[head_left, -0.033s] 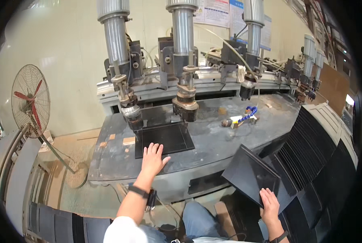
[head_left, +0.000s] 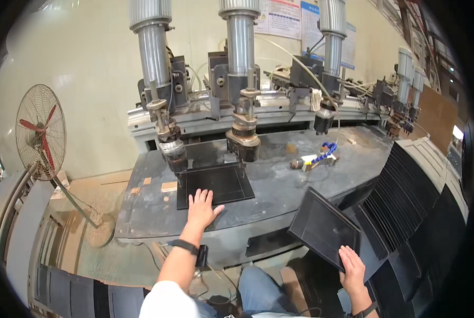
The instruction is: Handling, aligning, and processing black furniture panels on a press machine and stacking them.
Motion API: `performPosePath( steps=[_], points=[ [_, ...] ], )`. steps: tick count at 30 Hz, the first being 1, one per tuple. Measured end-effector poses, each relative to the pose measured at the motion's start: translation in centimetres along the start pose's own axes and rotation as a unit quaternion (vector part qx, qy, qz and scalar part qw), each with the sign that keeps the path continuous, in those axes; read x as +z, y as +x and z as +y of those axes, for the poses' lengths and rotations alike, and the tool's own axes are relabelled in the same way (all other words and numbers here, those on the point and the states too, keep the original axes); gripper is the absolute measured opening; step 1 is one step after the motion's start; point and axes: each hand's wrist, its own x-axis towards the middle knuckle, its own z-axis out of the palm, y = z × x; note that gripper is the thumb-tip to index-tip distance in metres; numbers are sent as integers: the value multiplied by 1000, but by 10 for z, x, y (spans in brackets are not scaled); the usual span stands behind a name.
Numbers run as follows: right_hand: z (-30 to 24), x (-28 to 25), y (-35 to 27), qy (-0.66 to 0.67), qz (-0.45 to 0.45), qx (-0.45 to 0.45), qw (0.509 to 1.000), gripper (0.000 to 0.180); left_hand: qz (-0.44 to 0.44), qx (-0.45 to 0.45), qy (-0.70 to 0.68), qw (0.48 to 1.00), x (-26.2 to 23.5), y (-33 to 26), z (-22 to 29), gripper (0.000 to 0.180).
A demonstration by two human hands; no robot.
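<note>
A flat black framed panel (head_left: pixel 223 183) lies on the grey worktable under two drill heads. My left hand (head_left: pixel 202 208) rests on its front edge with the fingers spread. At the right, my right hand (head_left: pixel 352 265) grips another black cabinet-door panel (head_left: pixel 322 225) by its near lower corner, the thumb hidden beneath. This panel is tilted, held in front of the table's right part. The left drill head (head_left: pixel 172 151) and the middle drill head (head_left: pixel 243 143) hang over the far edge of the panel on the table.
Stacked black panels (head_left: pixel 409 191) stand close on the right. A third drill head (head_left: pixel 325 119) hangs further along the grey worktable (head_left: pixel 268 201). An air gun with a blue coiled hose (head_left: pixel 322 156) lies on top. Small wood scraps (head_left: pixel 169 186) sit left, and a fan (head_left: pixel 40 132) stands beyond.
The panel in my right hand has shifted slightly left and turned, showing more of its face. My left hand stays on the other panel, almost unmoved.
</note>
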Motion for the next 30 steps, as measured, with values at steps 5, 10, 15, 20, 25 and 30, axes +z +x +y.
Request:
performPosePath(
  steps=[5, 10, 15, 20, 25, 30],
  points=[
    [-25, 4, 84, 110, 58, -99, 987, 49, -11, -26, -15, 999, 15, -19, 11, 85],
    [-54, 80, 178, 101, 60, -225, 967, 45, -4, 71, 26, 997, -49, -109, 28, 53],
    [-76, 191, 228, 103, 25, -256, 961, 38, 61, 115, 51, 990, -117, -237, 4, 38],
    [-78, 251, 270, 88, -107, -244, 960, 49, 36, -36, 76, 996, -189, -343, 7, 41],
    [-113, 264, 289, 120, -119, -241, 956, 44, 8, -272, 143, 952, -198, -442, 2, 49],
    [-116, 246, 281, 80, -106, -208, 969, 46, 8, -382, 229, 895, -180, -447, -18, 56]
  ],
)
